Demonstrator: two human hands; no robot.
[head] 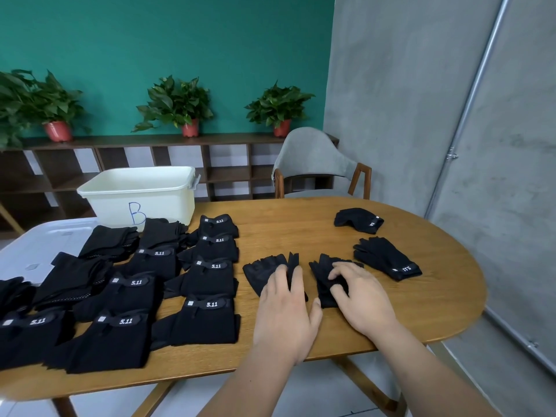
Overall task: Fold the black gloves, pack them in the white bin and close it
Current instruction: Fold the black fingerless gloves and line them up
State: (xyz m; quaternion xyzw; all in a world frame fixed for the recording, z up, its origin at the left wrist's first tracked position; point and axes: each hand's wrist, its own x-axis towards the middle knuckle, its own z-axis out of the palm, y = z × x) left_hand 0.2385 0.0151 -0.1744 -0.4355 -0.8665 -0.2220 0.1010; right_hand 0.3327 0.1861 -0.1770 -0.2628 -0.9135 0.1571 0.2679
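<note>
Two black gloves are laid side by side near the front edge of the table [301,230], each under one hand. The left hand [285,305] is pressed flat on the left glove [261,272], its fingers [290,276] straight and close together. The right hand [362,299] is rested on the right glove [323,285], its fingers [341,267] loosely bent and slightly spread, the tips touching the fabric. Folded gloves [195,284] are ranged in rows to the left. Further gloves [388,260] are placed apart to the right. The white bin [138,197], marked B, is stood uncovered at the far left, behind the rows.
</note>
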